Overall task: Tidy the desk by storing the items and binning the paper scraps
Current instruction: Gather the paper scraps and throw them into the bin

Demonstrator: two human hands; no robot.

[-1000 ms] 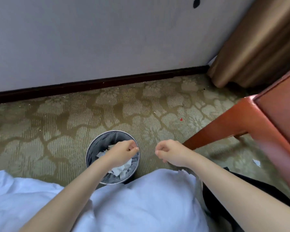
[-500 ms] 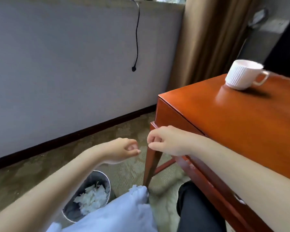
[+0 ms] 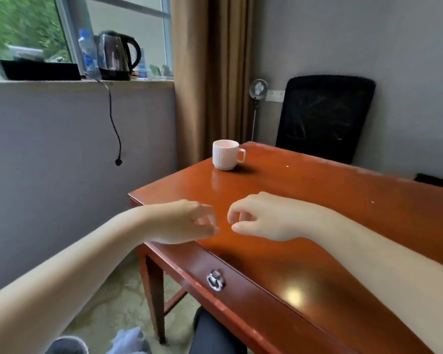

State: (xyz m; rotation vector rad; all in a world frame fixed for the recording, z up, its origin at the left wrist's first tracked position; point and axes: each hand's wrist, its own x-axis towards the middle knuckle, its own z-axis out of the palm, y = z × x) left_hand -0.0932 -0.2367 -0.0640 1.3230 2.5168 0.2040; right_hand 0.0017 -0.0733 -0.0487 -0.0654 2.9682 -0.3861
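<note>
Soft daylight enters through the window (image 3: 23, 26) at upper left and keeps the room evenly bright. The polished desk (image 3: 343, 213) carries a small hot glare spot near its front edge and a pale sheen below the cup (image 3: 225, 154), whose soft shadow falls to its right. Motion blur smears the kettle (image 3: 115, 57), the left hand (image 3: 187, 221), the right hand (image 3: 264, 215) and the bottom edge; wide-angle distortion bends the outer lines

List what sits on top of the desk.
A white ribbed mug stands upright near the far corner of the desk; a few pale specks lie to the right. The forearms hide part of the top.
</note>
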